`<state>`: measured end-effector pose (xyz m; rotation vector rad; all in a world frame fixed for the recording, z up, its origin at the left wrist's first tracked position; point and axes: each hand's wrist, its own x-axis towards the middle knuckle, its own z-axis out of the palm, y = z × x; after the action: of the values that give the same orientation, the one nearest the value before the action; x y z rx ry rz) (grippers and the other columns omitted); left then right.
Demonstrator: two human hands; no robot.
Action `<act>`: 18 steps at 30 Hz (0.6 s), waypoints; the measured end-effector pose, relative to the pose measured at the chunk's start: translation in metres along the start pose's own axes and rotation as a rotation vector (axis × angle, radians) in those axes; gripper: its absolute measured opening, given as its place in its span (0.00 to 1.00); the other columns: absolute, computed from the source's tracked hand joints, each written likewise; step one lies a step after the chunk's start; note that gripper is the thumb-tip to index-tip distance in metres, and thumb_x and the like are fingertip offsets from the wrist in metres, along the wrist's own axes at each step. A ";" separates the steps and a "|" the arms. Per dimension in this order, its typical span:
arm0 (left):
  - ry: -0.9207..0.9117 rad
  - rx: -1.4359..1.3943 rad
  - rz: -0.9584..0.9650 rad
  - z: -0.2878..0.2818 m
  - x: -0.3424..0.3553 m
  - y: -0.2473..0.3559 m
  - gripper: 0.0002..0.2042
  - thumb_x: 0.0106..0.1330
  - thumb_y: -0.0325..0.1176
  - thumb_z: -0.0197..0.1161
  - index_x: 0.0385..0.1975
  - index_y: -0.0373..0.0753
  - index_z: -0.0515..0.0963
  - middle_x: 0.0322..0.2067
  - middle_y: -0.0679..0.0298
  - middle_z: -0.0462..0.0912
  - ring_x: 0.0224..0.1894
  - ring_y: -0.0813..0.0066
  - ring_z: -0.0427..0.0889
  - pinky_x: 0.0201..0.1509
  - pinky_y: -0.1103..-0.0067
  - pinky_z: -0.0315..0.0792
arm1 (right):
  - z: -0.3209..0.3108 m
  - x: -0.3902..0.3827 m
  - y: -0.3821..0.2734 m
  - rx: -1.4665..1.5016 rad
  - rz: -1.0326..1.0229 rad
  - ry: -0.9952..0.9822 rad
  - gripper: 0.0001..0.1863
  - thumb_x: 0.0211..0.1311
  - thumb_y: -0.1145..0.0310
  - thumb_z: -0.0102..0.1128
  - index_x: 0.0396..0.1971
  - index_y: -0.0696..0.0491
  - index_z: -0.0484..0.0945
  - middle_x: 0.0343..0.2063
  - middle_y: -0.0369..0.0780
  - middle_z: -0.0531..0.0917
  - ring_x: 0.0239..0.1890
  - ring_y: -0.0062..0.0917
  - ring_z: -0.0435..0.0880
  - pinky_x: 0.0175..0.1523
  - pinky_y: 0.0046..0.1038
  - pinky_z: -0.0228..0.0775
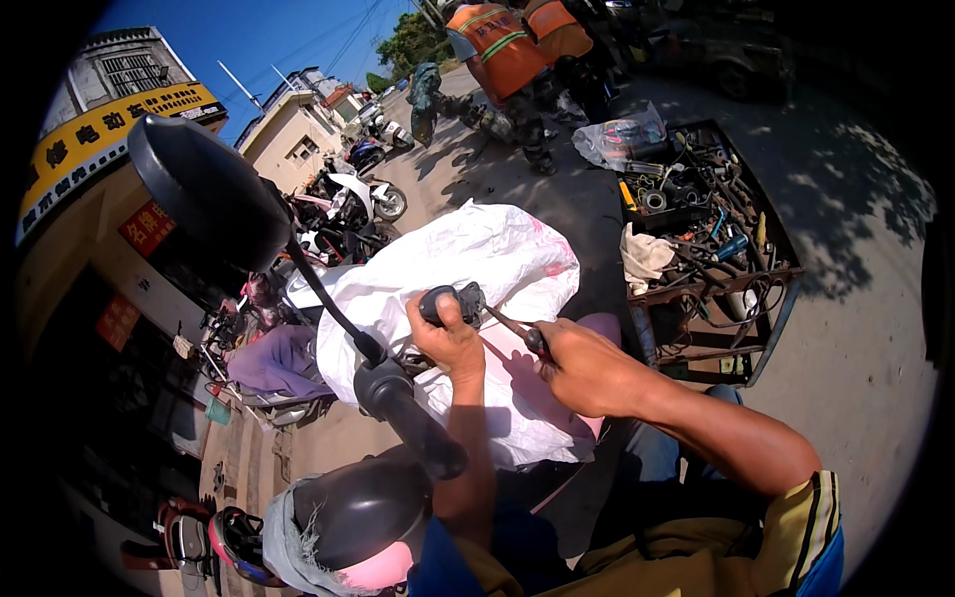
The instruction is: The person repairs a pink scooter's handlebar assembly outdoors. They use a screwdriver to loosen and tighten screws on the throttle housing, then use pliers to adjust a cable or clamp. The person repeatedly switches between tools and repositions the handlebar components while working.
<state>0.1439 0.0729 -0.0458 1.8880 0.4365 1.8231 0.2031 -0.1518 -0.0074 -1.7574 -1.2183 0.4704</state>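
My left hand [453,346] is closed round a small black plastic part [468,301], thumb up, above a white woven plastic sheet [517,249]. A slim, tapered metal tool [510,323] with a red and black handle is in my right hand [587,368]. Its tip points at the black part's right side; whether it touches cannot be made out. The sheet drapes over the front of a pink scooter [366,567]. Left of my hands, a black handlebar grip [423,428] and a black mirror [204,194] on a stalk stick up.
At the right stands a metal tool cart [786,239] full of tools, with a white rag [645,254] and a clear plastic bag [622,139]. Parked scooters [348,204] line the left. Two people in orange vests [502,45] are at the back. Helmets [239,542] lie lower left.
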 end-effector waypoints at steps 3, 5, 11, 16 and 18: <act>-0.005 -0.008 -0.018 0.000 -0.001 0.004 0.32 0.70 0.62 0.60 0.39 0.30 0.75 0.31 0.59 0.78 0.34 0.68 0.77 0.43 0.72 0.74 | 0.002 0.004 0.004 -0.011 -0.034 -0.006 0.17 0.65 0.69 0.56 0.43 0.70 0.76 0.43 0.65 0.81 0.50 0.59 0.81 0.57 0.48 0.73; -0.007 -0.010 -0.005 0.001 -0.001 0.004 0.31 0.71 0.61 0.59 0.39 0.30 0.75 0.31 0.60 0.78 0.34 0.70 0.76 0.43 0.73 0.73 | 0.003 0.006 0.005 -0.034 -0.062 0.007 0.18 0.63 0.69 0.54 0.41 0.72 0.77 0.42 0.67 0.81 0.48 0.60 0.82 0.56 0.49 0.74; -0.001 -0.002 -0.003 0.002 -0.001 0.004 0.31 0.71 0.62 0.59 0.39 0.30 0.75 0.31 0.59 0.78 0.34 0.68 0.77 0.43 0.72 0.74 | -0.007 0.010 -0.001 -0.177 -0.020 -0.078 0.15 0.65 0.72 0.54 0.44 0.69 0.76 0.42 0.62 0.82 0.51 0.56 0.82 0.55 0.48 0.73; 0.001 0.010 -0.006 0.001 0.000 0.003 0.30 0.72 0.60 0.59 0.40 0.30 0.74 0.32 0.58 0.78 0.34 0.68 0.77 0.43 0.72 0.74 | -0.027 0.025 -0.012 -0.245 0.029 -0.264 0.15 0.66 0.72 0.53 0.44 0.68 0.76 0.41 0.62 0.84 0.48 0.56 0.84 0.52 0.47 0.75; 0.002 0.001 0.004 0.002 0.000 0.004 0.29 0.72 0.59 0.59 0.41 0.30 0.74 0.32 0.58 0.78 0.35 0.68 0.77 0.43 0.72 0.74 | -0.024 0.030 -0.005 -0.201 0.004 -0.227 0.15 0.57 0.75 0.53 0.39 0.70 0.81 0.37 0.63 0.84 0.45 0.54 0.86 0.50 0.46 0.78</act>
<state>0.1454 0.0693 -0.0433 1.8895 0.4345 1.8274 0.2311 -0.1362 0.0147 -1.9152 -1.4647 0.5788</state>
